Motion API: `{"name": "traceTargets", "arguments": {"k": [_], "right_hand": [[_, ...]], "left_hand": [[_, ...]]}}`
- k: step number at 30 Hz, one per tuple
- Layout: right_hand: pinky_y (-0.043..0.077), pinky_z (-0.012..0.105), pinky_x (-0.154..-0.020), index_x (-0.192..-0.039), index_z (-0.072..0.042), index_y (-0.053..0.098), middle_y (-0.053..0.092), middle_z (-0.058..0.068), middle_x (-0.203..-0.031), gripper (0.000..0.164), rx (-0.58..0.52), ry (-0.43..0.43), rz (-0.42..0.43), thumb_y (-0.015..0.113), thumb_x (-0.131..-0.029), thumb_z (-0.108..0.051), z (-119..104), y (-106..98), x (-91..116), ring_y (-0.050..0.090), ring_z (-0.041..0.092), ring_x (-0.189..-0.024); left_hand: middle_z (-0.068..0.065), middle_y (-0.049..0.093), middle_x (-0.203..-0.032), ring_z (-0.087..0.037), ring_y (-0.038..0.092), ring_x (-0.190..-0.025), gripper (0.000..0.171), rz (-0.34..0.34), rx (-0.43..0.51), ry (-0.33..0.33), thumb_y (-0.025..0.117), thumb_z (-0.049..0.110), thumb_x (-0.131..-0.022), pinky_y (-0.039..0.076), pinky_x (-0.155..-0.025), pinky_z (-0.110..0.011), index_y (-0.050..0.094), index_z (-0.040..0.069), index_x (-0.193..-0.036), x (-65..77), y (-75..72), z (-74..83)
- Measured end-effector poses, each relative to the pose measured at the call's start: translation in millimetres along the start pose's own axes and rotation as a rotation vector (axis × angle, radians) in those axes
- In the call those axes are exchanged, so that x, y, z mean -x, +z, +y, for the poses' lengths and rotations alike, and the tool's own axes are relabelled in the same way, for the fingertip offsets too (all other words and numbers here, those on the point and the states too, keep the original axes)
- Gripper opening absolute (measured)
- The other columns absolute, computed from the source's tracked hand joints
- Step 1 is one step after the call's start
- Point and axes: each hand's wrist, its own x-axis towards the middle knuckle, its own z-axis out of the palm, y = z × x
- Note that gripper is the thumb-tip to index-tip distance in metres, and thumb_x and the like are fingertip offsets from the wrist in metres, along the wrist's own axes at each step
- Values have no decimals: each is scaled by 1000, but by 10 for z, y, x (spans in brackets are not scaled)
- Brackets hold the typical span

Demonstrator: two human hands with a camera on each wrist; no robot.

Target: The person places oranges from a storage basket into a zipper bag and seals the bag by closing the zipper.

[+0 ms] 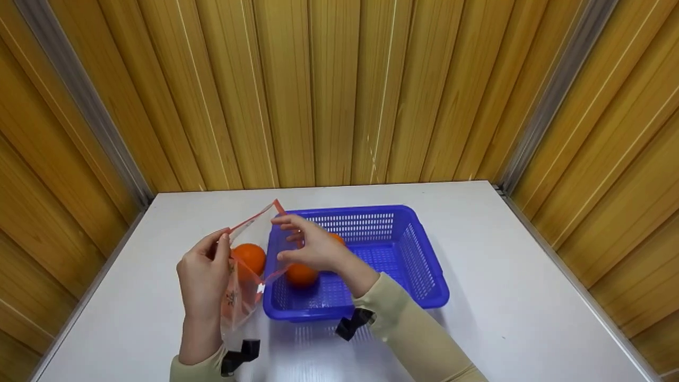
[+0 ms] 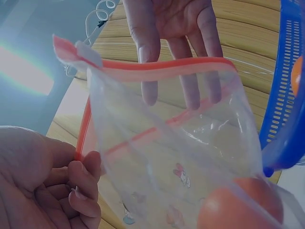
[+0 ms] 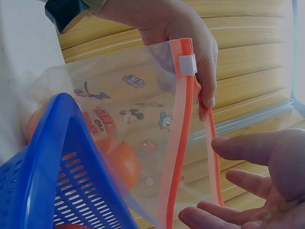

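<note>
A clear zip bag (image 3: 138, 100) with a red-edged mouth, a white slider and cartoon prints stands left of the blue basket. My left hand (image 1: 204, 273) pinches its rim between thumb and fingers; in the left wrist view the left hand (image 2: 52, 176) is at the mouth's near side. My right hand (image 1: 318, 246) has its fingers spread, holding nothing; its fingertips (image 2: 190, 95) show through the film at the mouth, which stands wide apart. Oranges lie in the bag, one orange (image 3: 121, 164) showing plainly through the film.
The blue plastic basket (image 1: 432, 254) stands on the white table (image 1: 509, 318), right beside the bag. Inside its left part lie an orange (image 1: 302, 276) and another orange (image 1: 337, 239), partly hidden by the right hand. Wood-patterned panels (image 1: 334, 95) wall the back and sides.
</note>
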Motion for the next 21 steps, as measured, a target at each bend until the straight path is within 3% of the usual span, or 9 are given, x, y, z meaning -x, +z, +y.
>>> {"name": "traceTargets", "arguments": {"k": [10,21], "right_hand": [[46,52,-115,-148,-13,52,53,18,-151,61,33,8,18,76,-91,-9,0,-75,0,57,40,-134],[47,53,-113,-146,-15,54,56,13,-149,61,33,-14,30,76,-90,-8,24,-152,-2,56,40,-136]], "left_hand": [[-19,72,-90,-20,56,-68,27,-7,-8,-25,63,18,-103,50,-59,-8,75,1,-121,-2,-8,9],[-20,71,-90,-15,53,-66,28,-9,16,-18,64,18,-102,48,-56,-7,75,0,-121,-10,-11,-22]]}}
